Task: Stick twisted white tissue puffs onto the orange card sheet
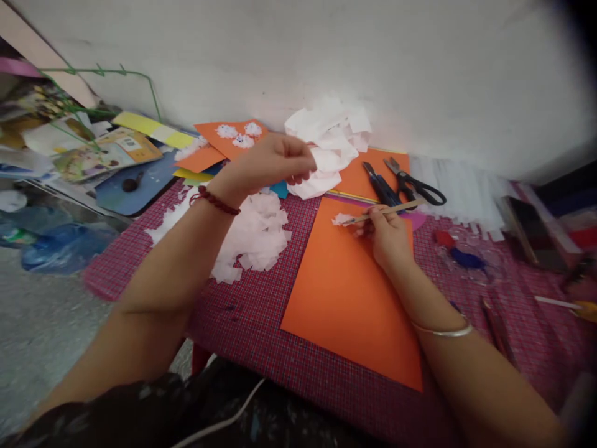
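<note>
My right hand [390, 239] grips a thin wooden stick [405, 206] like a pen. The stick's tip touches a small tuft of white paper [342, 219] near the top of an orange sheet [354, 292]. Raised over the back of the table, my left hand [286, 160] has its fingers curled together; whether anything is between them is hidden. Just behind it lies a heap of crumpled white paper [333, 134]. Below my left wrist spreads a pile of small white paper pieces [256, 230].
A checked cloth [261, 317] covers the table. Scissors [415, 186] and a dark-handled cutter [380, 183] lie beyond the orange sheet. White strips [457, 193], a clear dish [466, 258] and a phone [532, 233] are at right. An orange card with white tufts [224, 134] lies back left.
</note>
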Available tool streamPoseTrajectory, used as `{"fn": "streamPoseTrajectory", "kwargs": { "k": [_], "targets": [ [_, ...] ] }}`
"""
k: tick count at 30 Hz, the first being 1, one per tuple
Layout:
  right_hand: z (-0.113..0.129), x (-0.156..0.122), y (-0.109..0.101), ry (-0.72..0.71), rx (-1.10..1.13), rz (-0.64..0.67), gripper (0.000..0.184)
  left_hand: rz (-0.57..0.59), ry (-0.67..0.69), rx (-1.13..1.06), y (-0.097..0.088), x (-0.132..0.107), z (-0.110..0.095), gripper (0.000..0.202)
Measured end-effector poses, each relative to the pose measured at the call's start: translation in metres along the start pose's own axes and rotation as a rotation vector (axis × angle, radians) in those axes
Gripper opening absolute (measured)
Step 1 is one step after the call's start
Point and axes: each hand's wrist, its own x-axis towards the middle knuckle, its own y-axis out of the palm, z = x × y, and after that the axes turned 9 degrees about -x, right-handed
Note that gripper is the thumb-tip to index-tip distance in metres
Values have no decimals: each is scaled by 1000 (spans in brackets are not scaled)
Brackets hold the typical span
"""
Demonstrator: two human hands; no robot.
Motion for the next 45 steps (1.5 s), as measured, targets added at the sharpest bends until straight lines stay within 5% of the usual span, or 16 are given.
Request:
{"fn": "streamPoseTrajectory", "kwargs": {
  "k": [4, 7, 16, 21, 28, 34, 45],
  "targets": [
    [0, 1, 1, 21, 21, -12, 35, 323, -162, 512, -6, 4, 43, 9],
    [1, 1, 2, 22, 33, -13, 37, 379, -184, 614, -8, 4, 65, 3],
    [1, 1, -1, -13, 16, 7, 37, 282, -112, 214, -3, 4, 39, 5],
    [2, 3, -3, -31, 8, -10, 35, 223, -174, -35, 33, 13, 37, 10],
    [1, 5, -4, -78, -80, -18, 33, 91, -203, -344, 78, 26, 70, 6],
    [-2, 4, -2, -136, -177, 13, 33, 53, -252, -430, 74, 27, 91, 7],
    [2, 3, 1, -128, -210, 50, 41, 33, -344, -548, 73, 26, 96, 11]
  ]
}}
